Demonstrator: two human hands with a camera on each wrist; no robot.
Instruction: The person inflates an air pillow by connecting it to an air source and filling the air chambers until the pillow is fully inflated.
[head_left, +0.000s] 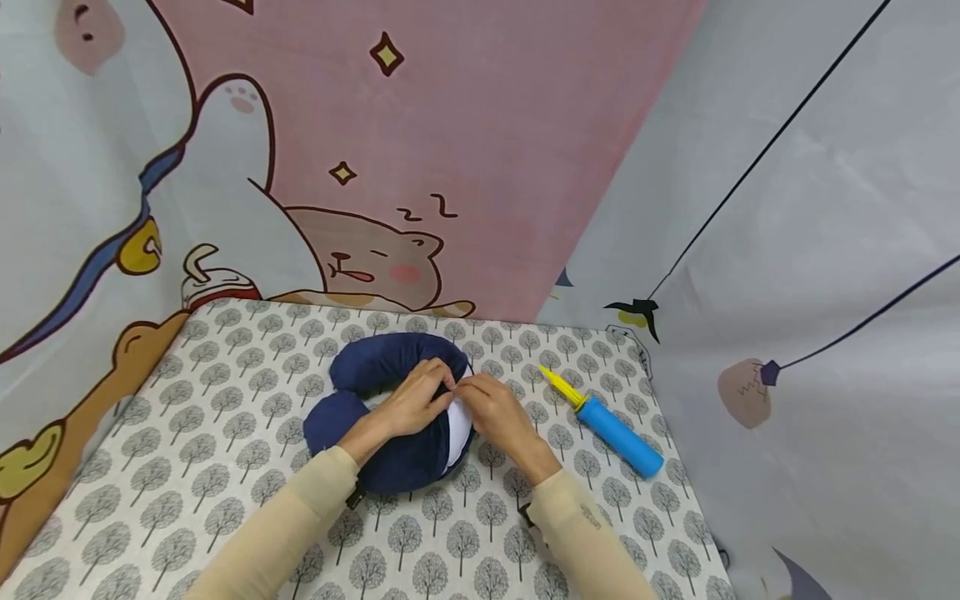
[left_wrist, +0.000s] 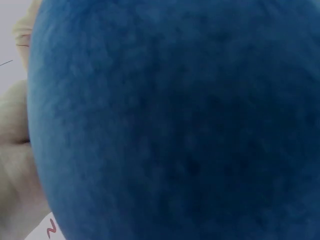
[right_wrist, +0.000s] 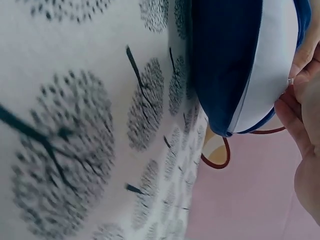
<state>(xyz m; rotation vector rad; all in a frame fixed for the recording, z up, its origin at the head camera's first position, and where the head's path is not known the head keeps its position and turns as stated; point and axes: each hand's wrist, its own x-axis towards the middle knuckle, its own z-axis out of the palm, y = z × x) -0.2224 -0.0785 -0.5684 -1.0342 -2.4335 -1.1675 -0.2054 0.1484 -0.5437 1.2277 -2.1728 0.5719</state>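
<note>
A navy U-shaped neck pillow [head_left: 401,467], plump and with a white panel [head_left: 459,435] on its right side, lies on the table. My left hand [head_left: 415,402] reaches across its top, and my right hand [head_left: 497,414] comes in from the right. Their fingertips meet at the upper end of the white panel. There, in the right wrist view, a small clear valve [right_wrist: 290,81] shows between the pinching fingers of both hands, mostly covered. Blue fabric of the pillow [left_wrist: 175,120] fills most of the left wrist view, hiding the left fingertips.
Right of the pillow lies a blue hand pump [head_left: 621,437] with a yellow nozzle [head_left: 561,387] pointing up-left. The tablecloth [head_left: 225,450] is white with grey trees. Behind the table hangs a pink cartoon curtain [head_left: 510,167], with a pale curtain [head_left: 840,183] on the right.
</note>
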